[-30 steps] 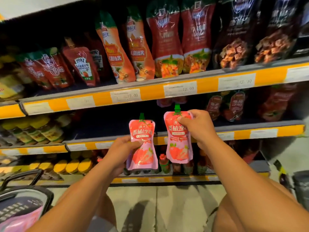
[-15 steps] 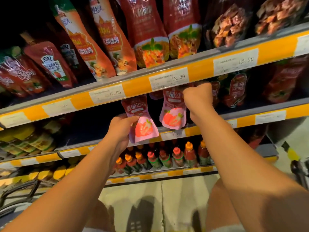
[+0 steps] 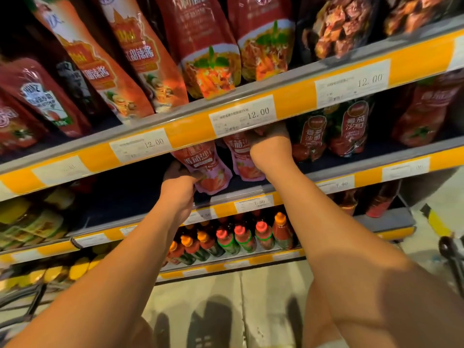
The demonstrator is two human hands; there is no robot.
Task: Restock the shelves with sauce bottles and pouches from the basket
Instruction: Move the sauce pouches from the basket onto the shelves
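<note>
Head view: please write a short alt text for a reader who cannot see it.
Two hands place pink pouches on the middle shelf: the left hand holds the left pouch, the right hand holds the right pouch. Red pouches fill the shelf above; bottles stand below.

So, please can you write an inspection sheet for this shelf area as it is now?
Surface: middle metal shelf with yellow price strip, a dark bare stretch at its left.
Job's things: two pink tomato-sauce pouches, left pink pouch and right pink pouch, bottoms at the shelf's front edge.
Clutter: red and orange sauce pouches above; red-capped and orange-capped sauce bottles below.
Hands: left hand grips the left pink pouch; right hand holds the right pink pouch near its top, fingers hidden.
Cables: nothing seen.
Surroundings: pale tiled floor; black wire basket, blurred.
</note>
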